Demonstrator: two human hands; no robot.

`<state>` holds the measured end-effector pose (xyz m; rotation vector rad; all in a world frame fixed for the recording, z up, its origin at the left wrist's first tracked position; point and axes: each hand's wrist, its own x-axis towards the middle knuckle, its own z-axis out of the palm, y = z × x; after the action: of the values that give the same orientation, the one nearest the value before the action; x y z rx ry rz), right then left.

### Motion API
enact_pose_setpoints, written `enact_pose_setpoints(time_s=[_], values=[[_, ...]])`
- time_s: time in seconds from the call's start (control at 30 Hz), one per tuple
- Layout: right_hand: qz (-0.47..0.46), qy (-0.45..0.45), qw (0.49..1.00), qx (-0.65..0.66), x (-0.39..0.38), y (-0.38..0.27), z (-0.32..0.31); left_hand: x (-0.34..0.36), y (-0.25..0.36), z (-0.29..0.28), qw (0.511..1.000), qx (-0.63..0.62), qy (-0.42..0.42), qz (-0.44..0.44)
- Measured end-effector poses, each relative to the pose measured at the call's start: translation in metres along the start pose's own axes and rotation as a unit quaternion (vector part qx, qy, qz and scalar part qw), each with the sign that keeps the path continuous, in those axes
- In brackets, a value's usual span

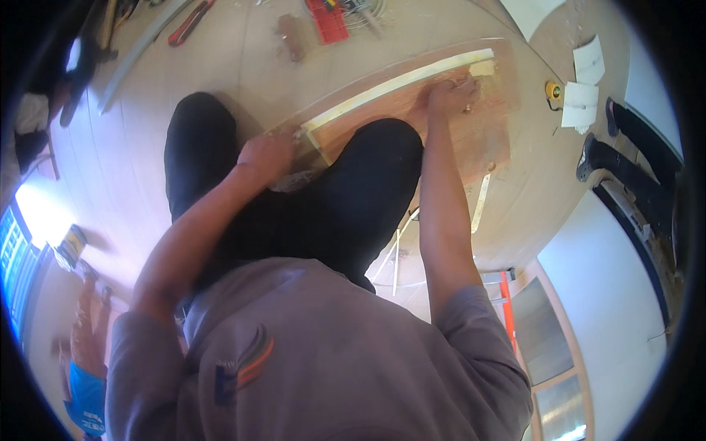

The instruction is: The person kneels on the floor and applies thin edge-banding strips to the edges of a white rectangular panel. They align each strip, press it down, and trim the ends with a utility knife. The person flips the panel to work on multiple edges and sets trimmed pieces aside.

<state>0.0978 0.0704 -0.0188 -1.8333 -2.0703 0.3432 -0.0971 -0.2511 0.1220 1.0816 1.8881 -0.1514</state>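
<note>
On the floor before me lies a reddish wooden board (489, 128) with a long pale strip (397, 87) along its far edge and a short pale piece (482, 67) at its right end. My left hand (268, 154), slightly blurred, is closed by the strip's left end; what it grips is too unclear to name. My right hand (454, 95) is on the board below the short piece, fingers bent together, and what is under them is hidden. My dark-trousered knees (382, 154) are bent close to the board, the right one covering part of it.
A red tray (327, 22) with tools, red-black tool (187, 26), metal bar (125, 73), tape measure (553, 94) and white pieces (581, 103) lie around. Other people show: legs (625, 158) at right, someone (33, 125) upper left, a blue-shirted person (84, 389) lower left. A ladder (506, 309) is lower right.
</note>
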Motion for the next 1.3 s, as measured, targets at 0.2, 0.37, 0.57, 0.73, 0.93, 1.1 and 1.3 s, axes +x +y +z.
enact_pose_setpoints(time_s=[0.2,0.37,0.57,0.73,0.93,1.1,1.3], values=[[-0.361,-0.333,0.871,-0.033,-0.011,-0.051,-0.058,-0.018,-0.013,-0.054,0.998,-0.027,-0.059,-0.004],[-0.472,-0.373,0.785,-0.147,0.0,-0.066,-0.063,-0.015,-0.037,-0.048,0.998,-0.05,-0.038,0.004],[-0.496,-0.391,0.755,-0.176,0.011,-0.071,-0.062,-0.01,-0.049,-0.042,0.997,-0.076,-0.01,0.024],[-0.48,-0.447,0.712,-0.25,0.015,-0.097,-0.057,-0.008,-0.056,-0.037,0.996,-0.09,0.002,0.026],[-0.384,-0.361,0.84,-0.131,0.038,-0.057,-0.066,0.006,-0.041,-0.045,0.991,-0.126,-0.016,0.047],[-0.007,-0.3,0.94,-0.164,0.035,0.002,-0.084,0.074,0.046,-0.061,0.96,-0.218,0.046,0.17],[0.022,-0.391,0.898,-0.202,0.041,-0.017,-0.082,0.203,0.185,-0.084,0.922,-0.255,0.159,0.243]])
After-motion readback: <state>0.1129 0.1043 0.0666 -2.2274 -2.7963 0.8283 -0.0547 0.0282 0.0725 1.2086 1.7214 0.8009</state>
